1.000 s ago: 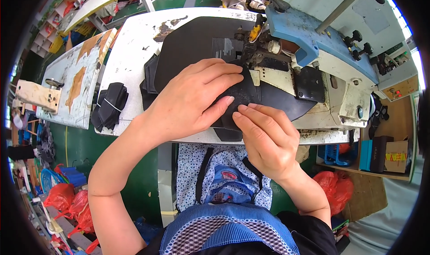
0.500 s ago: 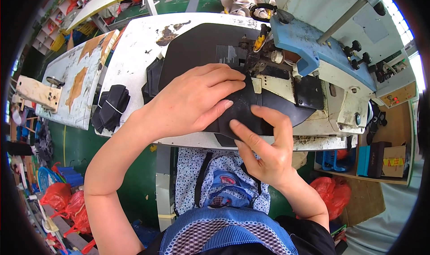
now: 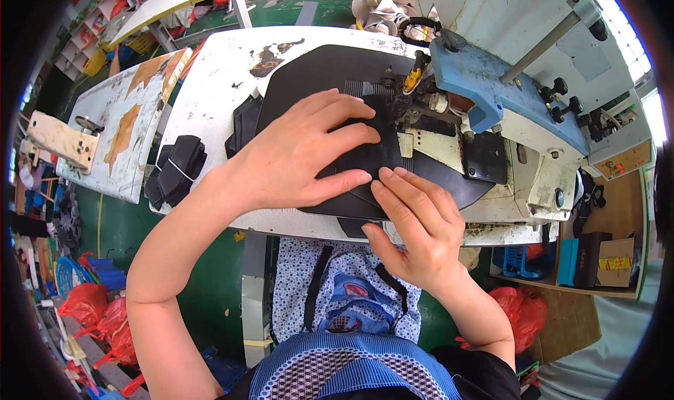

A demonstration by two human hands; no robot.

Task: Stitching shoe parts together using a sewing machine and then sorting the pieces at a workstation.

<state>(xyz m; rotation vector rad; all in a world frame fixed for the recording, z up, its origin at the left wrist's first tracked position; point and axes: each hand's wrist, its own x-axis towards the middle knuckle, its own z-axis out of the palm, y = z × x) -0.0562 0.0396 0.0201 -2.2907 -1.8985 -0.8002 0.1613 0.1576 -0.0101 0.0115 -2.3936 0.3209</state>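
My left hand (image 3: 309, 151) lies on a small dark piece of material (image 3: 387, 146), its fingers spread and pressed flat. My right hand (image 3: 421, 231) touches the same piece's near edge with outstretched fingers, the thumb held apart. Much of the piece is hidden beneath both hands. It rests on a wide black work plate (image 3: 316, 70), just left of the working end of a blue and cream machine (image 3: 484, 77). Under the near edge of the plate, a black flap (image 3: 358, 227) sticks out. Neither hand grips anything.
Left on the worn white table (image 3: 210, 77) lies a tied black bundle (image 3: 179, 168), with a stack of black pieces (image 3: 242, 126) beside the plate. A yellow-handled tool (image 3: 415, 73) stands near the machine head. Boxes fill a shelf (image 3: 597, 259) at right.
My left hand's fingers have spread wider on the dark piece. My right fingers have come together and lie flatter. The view has shifted slightly.
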